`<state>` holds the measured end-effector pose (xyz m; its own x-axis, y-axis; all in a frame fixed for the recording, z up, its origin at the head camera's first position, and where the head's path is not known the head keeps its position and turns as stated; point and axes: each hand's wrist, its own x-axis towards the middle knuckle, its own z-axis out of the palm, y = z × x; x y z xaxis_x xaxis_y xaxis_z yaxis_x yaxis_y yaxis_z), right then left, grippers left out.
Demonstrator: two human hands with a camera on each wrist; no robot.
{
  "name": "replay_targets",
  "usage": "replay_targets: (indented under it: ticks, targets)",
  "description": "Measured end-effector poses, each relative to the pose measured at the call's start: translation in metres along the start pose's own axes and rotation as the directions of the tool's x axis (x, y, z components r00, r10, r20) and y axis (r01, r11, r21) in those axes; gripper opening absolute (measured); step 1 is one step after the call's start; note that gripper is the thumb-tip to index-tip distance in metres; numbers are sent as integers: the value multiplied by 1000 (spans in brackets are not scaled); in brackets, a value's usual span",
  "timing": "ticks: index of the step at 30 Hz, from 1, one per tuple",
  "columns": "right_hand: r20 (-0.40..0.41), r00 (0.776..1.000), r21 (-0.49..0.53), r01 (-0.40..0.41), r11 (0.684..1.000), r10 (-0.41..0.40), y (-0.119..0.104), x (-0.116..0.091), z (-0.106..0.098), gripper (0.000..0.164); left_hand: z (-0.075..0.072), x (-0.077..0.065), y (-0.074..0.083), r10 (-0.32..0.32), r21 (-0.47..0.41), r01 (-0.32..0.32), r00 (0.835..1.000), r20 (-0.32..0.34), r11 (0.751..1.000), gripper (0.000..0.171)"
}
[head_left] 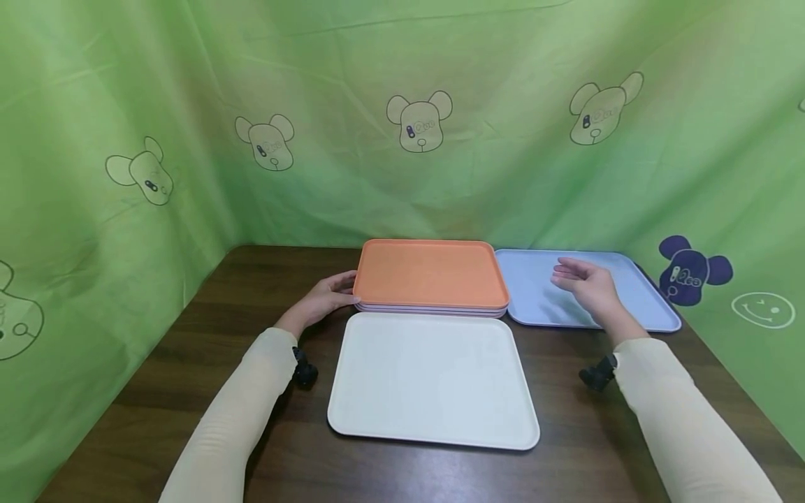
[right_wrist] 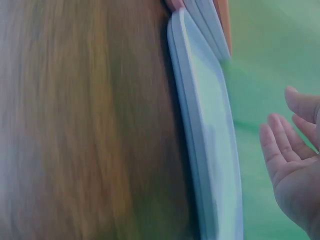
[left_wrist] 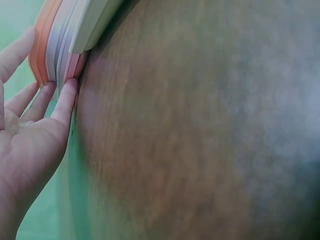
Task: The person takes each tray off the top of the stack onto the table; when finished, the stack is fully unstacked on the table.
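An orange tray (head_left: 430, 272) tops a stack at the back centre of the table. Beneath it show the edges of lavender trays (left_wrist: 58, 45), with a pink edge (left_wrist: 73, 66) lowest. My left hand (head_left: 322, 300) touches the stack's left side, its fingertips against the tray edges and its fingers extended. Over a light blue tray (head_left: 534, 279) at the back right, my right hand (head_left: 590, 285) hovers with nothing in it, fingers loose and apart from the tray. In the right wrist view the blue tray's side shows more than one layer.
Directly in front of the stack a white tray (head_left: 434, 377) lies on the dark wooden table (head_left: 490, 482). A green curtain (head_left: 339, 175) with printed bear heads hangs behind and along both sides. Each wrist wears a black device.
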<state>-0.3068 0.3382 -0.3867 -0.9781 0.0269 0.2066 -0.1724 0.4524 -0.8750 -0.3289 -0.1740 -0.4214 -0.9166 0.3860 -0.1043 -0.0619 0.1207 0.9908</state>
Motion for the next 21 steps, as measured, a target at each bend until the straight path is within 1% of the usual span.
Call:
replay_targets:
  ticks: [5, 12, 18, 21]
  targets:
    - [40, 999, -35, -17, 999, 18, -11, 7, 21, 56, 0, 0, -1, 2, -4, -2, 1000, -1, 1000, 68]
    - [78, 996, -8, -44, 999, 45, -27, 16, 45, 54, 1, 0, 0, -4, -4, 4, 1000, -10, 1000, 67]
    - [100, 994, 21, -51, 998, 49, -31, 23, 61, 52, 2, -1, 1, 2, -4, -2, 1000, -22, 1000, 66]
    - [96, 994, 9, -57, 998, 56, -31, 26, 69, 51, 2, -1, 0, 2, -7, -2, 1000, -24, 1000, 66]
